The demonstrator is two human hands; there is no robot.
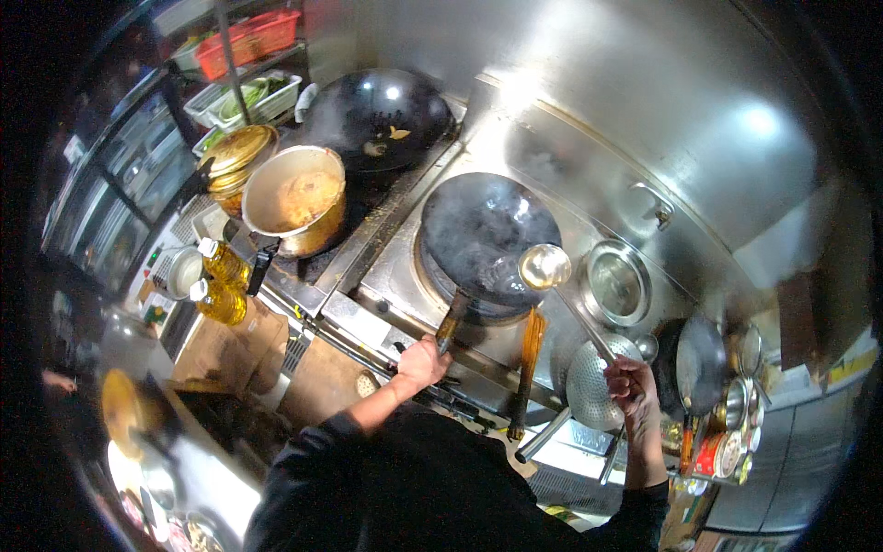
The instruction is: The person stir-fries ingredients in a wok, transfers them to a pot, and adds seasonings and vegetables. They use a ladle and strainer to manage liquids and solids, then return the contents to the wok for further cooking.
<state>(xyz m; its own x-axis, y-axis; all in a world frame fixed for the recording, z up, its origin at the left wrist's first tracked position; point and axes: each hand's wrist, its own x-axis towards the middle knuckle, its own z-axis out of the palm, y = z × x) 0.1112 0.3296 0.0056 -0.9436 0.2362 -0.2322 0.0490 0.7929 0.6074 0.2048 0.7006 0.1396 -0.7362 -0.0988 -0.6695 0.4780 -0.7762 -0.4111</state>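
Observation:
My left hand (422, 361) grips the wooden handle of a black wok (476, 221), which sits on a round burner in the steel range. Steam or smoke rises from the wok, and its bottom looks wet and glossy. In my right hand (631, 386) is the long handle of a metal ladle (545, 267), whose bowl hangs over the wok's right rim. Below that rim lies a bamboo wok brush (530, 366). A perforated metal strainer (597, 383) is just left of my right hand.
A pot of reddish-brown food (303, 200) and a larger wok (379, 124) stand at the left. Bottles of yellow oil (221, 300) are nearer me. A steel basin (616, 283) sits under the tap (659, 210); another pan (697, 366) is at the right.

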